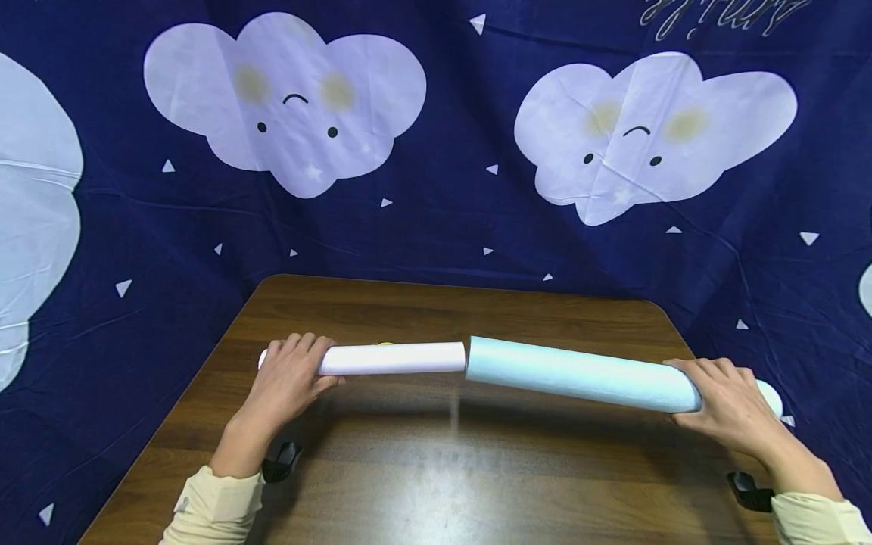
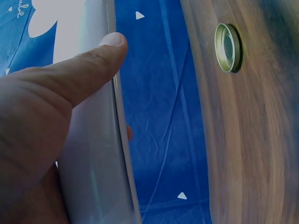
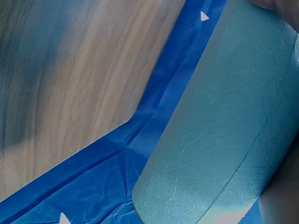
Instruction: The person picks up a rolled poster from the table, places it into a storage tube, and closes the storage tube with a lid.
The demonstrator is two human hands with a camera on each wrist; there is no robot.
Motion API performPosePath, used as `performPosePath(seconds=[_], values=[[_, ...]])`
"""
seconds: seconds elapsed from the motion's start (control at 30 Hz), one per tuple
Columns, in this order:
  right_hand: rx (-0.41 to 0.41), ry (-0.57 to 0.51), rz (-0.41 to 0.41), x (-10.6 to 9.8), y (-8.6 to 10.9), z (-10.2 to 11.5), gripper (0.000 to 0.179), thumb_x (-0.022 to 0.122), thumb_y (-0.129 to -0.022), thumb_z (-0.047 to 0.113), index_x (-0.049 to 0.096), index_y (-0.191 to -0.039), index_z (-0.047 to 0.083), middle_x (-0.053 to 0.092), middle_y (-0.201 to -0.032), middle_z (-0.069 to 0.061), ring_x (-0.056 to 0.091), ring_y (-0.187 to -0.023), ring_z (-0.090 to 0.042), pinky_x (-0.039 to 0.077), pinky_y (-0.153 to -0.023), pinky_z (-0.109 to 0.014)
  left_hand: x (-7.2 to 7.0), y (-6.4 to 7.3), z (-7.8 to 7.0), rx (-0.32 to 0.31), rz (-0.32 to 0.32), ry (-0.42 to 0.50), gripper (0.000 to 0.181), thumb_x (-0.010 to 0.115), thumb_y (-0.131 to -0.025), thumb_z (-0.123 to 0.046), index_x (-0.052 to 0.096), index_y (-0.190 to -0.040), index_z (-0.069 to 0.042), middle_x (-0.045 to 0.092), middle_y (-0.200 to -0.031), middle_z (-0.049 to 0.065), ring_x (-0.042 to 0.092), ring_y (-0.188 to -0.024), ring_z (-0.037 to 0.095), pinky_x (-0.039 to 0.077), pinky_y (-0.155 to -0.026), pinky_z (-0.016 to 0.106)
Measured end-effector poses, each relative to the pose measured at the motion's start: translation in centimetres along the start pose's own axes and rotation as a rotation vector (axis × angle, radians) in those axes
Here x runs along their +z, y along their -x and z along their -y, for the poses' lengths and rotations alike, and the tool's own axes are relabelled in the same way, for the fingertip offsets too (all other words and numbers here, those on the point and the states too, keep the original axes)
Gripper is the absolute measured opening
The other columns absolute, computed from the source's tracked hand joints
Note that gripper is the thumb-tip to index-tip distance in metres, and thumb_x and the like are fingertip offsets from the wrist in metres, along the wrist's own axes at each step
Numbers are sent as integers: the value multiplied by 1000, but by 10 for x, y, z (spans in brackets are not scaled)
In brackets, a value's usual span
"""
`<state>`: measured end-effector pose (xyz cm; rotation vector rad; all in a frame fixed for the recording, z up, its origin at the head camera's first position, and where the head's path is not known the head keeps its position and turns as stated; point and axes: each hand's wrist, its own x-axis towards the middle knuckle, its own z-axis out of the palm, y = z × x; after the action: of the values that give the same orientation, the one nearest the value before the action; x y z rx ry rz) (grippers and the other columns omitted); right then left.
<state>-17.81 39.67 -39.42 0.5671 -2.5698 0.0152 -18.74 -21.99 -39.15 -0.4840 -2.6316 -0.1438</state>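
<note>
My left hand [image 1: 288, 382] grips a white roll [image 1: 395, 359] near its left end, held level above the wooden table. In the left wrist view the thumb lies along the roll [image 2: 91, 140], beside a long lengthwise edge. A thicker light blue tube [image 1: 572, 372] with a creased, leather-like surface is held by my right hand [image 1: 725, 405] near its right end. It slopes slightly down to the right. The inner ends of roll and tube face each other, nearly meeting in the head view. Part of the tube [image 3: 219, 116] shows a straight lengthwise seam.
A round gold-rimmed lid or ring [image 2: 226, 48] lies on the table [image 1: 436, 469], mostly hidden behind the white roll in the head view. Dark blue cloth [image 1: 463, 219] with cloud prints hangs behind the table. Black wrist devices [image 1: 281, 462] sit by both wrists.
</note>
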Motion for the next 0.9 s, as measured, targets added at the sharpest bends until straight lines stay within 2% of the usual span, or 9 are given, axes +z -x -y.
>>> performPosePath(seconds=[0.9], values=[[-17, -13, 1, 1, -4, 9, 77, 85, -42, 32, 58, -113, 16, 66, -94, -8, 52, -82, -30, 28, -68, -43, 5, -3, -6, 40, -34, 7, 55, 82, -66, -41, 58, -105, -11, 65, -94, 10, 57, -86, 29, 36, -70, 42]])
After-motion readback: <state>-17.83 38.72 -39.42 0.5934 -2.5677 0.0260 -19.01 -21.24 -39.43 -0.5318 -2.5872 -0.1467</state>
